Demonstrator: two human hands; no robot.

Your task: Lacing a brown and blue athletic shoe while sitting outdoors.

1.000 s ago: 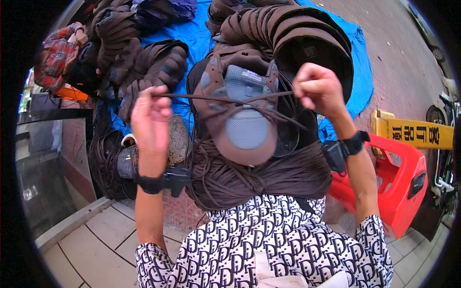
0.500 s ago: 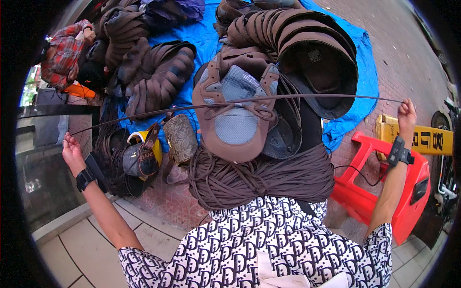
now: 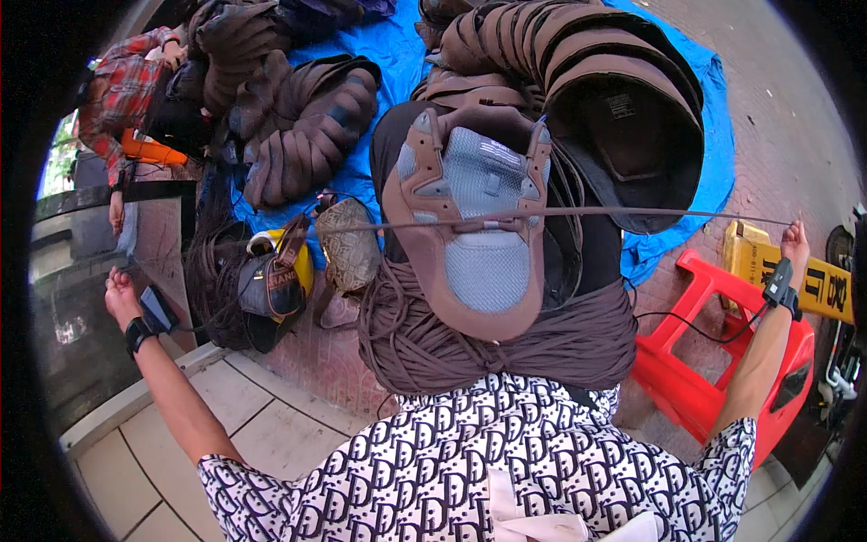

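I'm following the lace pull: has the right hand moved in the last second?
Yes, rightward: the right hand was left of the yellow sign a second ago and now overlaps it in the view.

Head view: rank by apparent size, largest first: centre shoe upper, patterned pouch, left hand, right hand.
1. Centre shoe upper
2. Patterned pouch
3. Left hand and right hand: too alike to rank

Both arms (image 3: 185,388) wide apart, left hand (image 3: 122,296) and right hand (image 3: 795,246) far out at either side, fingers (image 3: 116,276) in a pinch
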